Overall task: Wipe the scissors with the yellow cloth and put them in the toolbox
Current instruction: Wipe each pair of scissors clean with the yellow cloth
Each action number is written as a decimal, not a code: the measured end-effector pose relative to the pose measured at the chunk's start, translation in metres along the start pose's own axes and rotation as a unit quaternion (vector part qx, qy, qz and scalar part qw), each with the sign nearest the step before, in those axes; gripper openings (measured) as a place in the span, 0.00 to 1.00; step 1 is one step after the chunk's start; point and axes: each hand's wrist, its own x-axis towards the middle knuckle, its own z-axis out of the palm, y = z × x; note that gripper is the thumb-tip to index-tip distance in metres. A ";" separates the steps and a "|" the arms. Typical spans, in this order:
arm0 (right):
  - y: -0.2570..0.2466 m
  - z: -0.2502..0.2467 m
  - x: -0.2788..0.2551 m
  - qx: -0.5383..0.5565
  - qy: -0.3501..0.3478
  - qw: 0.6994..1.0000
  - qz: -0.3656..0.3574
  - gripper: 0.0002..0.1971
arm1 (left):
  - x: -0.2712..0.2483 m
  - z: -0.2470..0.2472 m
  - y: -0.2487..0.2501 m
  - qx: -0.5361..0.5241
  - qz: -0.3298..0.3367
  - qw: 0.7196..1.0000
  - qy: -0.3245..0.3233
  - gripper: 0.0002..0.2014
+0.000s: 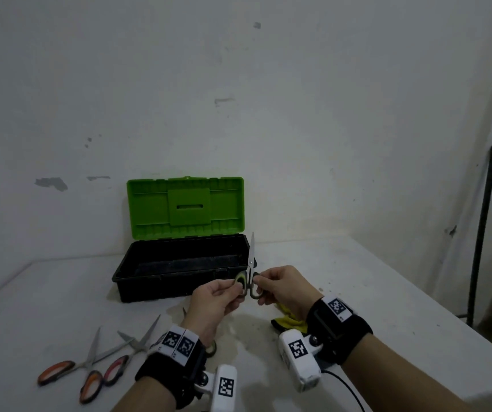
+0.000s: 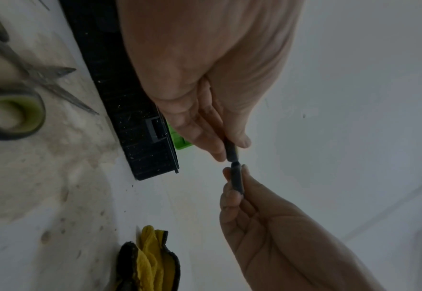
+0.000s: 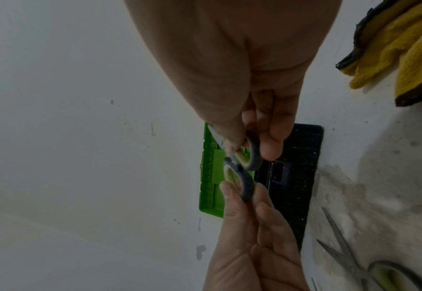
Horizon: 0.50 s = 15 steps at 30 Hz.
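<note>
- The scissors (image 1: pixel 250 275), green and dark at the handles, are held upright in the air just in front of the toolbox's near right corner, blades together and pointing up.
- The left hand (image 1: pixel 212 301) pinches the left handle loop between thumb and curled fingers (image 3: pixel 229 192).
- The right hand (image 1: pixel 283 288) pinches the right handle loop the same way, fingers (image 2: pixel 229 195) curled round it.
- The toolbox (image 1: pixel 179 267) stands open at the far middle of the table (image 1: pixel 387 292), its green lid (image 1: pixel 185 208) raised against the wall; the black tray looks bare inside apart from dusty specks.
- The yellow cloth (image 1: pixel 291 322) lies crumpled on the table, near and under the right wrist, touching neither hand.
- Two pairs of orange-handled scissors (image 1: pixel 90 367) lie crossed at the near left of the table.
- Another green-handled pair (image 2: pixel 13 94) lies on the table beneath the left wrist, blades slightly parted.
</note>
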 end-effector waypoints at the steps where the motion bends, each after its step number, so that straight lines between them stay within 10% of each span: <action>1: 0.001 0.000 -0.001 0.008 0.011 1.000 -0.004 0.11 | -0.001 0.000 0.000 -0.004 -0.002 1.000 0.001 0.09; 15: -0.015 0.031 0.019 -0.206 0.084 0.972 -0.079 0.20 | 0.013 -0.006 0.020 -0.062 -0.043 0.997 0.029 0.08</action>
